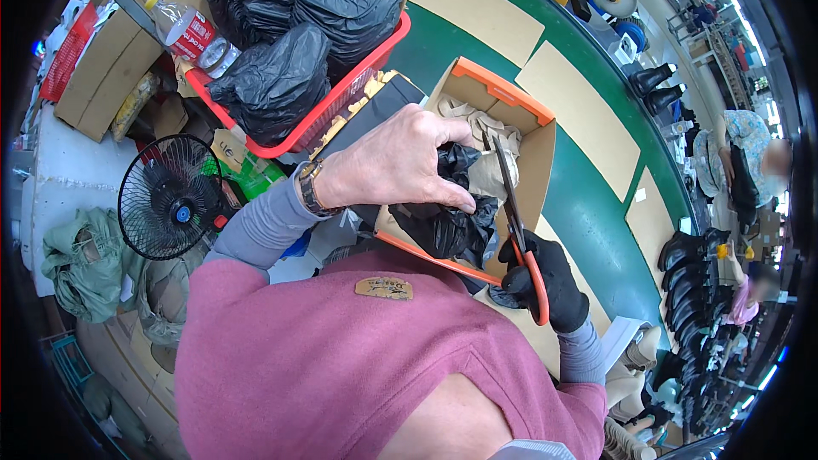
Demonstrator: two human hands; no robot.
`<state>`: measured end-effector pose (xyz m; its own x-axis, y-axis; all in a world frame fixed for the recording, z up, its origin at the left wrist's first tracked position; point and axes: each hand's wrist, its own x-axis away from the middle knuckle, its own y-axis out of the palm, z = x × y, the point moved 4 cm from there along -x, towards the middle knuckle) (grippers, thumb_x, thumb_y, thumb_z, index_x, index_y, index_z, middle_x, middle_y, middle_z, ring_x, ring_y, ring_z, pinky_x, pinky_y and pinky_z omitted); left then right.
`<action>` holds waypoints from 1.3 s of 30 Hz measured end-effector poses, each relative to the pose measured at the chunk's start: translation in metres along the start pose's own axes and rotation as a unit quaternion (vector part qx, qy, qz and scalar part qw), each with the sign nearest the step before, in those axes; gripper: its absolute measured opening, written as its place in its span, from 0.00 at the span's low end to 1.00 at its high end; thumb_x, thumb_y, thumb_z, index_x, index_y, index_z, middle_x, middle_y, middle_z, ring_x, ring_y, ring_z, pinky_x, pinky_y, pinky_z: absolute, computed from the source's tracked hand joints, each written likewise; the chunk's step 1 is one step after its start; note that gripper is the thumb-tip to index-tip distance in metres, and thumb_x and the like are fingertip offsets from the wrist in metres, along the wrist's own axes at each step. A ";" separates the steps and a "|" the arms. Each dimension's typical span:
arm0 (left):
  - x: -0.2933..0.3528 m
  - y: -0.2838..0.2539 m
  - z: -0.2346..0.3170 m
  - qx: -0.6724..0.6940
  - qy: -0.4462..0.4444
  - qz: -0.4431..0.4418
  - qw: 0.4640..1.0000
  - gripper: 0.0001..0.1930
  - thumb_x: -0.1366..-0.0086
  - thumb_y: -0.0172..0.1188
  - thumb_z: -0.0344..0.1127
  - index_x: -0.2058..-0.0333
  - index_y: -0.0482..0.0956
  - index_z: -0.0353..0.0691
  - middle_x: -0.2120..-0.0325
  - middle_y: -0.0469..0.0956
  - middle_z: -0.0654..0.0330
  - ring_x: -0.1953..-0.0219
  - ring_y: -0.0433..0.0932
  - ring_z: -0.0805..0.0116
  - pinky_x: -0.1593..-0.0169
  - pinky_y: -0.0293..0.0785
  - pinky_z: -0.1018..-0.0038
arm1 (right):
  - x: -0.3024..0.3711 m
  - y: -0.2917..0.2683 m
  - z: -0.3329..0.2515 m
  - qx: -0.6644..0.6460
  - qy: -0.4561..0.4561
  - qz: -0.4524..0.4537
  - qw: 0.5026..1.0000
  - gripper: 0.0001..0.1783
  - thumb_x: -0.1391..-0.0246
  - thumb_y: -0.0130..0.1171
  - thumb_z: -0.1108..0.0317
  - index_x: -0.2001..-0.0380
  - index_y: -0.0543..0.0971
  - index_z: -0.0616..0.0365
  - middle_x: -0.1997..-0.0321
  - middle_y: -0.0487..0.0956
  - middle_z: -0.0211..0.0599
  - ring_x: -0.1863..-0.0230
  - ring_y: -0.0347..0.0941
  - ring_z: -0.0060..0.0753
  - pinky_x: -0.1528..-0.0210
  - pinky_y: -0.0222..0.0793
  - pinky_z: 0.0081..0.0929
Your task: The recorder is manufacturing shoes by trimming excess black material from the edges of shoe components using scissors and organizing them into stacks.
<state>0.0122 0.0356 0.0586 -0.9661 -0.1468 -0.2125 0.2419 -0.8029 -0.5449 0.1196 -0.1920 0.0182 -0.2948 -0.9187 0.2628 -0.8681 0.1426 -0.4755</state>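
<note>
My bare left hand [405, 158], a watch on its wrist, reaches over a cardboard box with an orange rim [530, 162]. Its thumb and fingers curl around crumpled black plastic [452, 230] at the near side of the box. Beige fabric pieces [490, 172] lie inside, beyond the plastic. My right hand [550, 277], in a black glove, holds scissors [535, 277] by their orange handles. The dark blades point away from me across the box, close to the plastic and the beige pieces. My left fingertips are partly hidden by the plastic.
Left of the box stands a red basket [341, 111] piled with black plastic bags [281, 77], a drink bottle [194, 38] beside them. A black fan [170, 196] is further left. Flat cardboard sheets [588, 106] cover parts of the green table [567, 192]. People work at the far right.
</note>
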 end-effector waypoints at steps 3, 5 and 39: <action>0.001 0.001 -0.003 0.016 -0.014 -0.001 1.000 0.25 0.57 0.79 0.44 0.68 0.79 0.31 0.79 0.79 0.56 0.77 0.77 0.75 0.70 0.74 0.76 | 0.001 0.000 0.001 -0.007 0.008 -0.003 1.000 0.43 0.55 0.60 0.28 0.73 0.73 0.68 0.83 0.68 0.31 0.83 0.64 0.23 0.79 0.61 0.25; 0.001 0.000 -0.003 0.039 -0.015 -0.006 0.999 0.25 0.57 0.79 0.44 0.68 0.79 0.31 0.79 0.79 0.57 0.76 0.76 0.76 0.70 0.73 0.77 | 0.003 0.001 0.000 -0.010 0.009 -0.005 1.000 0.42 0.56 0.61 0.29 0.73 0.73 0.68 0.83 0.68 0.32 0.82 0.64 0.23 0.78 0.61 0.25; 0.004 0.004 -0.004 0.147 -0.069 -0.062 0.985 0.26 0.56 0.78 0.44 0.66 0.79 0.29 0.75 0.80 0.53 0.72 0.77 0.74 0.65 0.74 0.73 | -0.006 0.009 -0.002 0.035 -0.041 0.010 0.999 0.29 0.57 0.71 0.46 0.71 0.75 0.65 0.82 0.71 0.44 0.80 0.70 0.43 0.74 0.64 0.35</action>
<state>0.0091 0.0344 0.0525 -0.9945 -0.0984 -0.0367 0.1048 -0.9493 -0.2963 0.1130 -0.1848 0.0141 -0.2756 -0.9434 0.1845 -0.8318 0.1379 -0.5377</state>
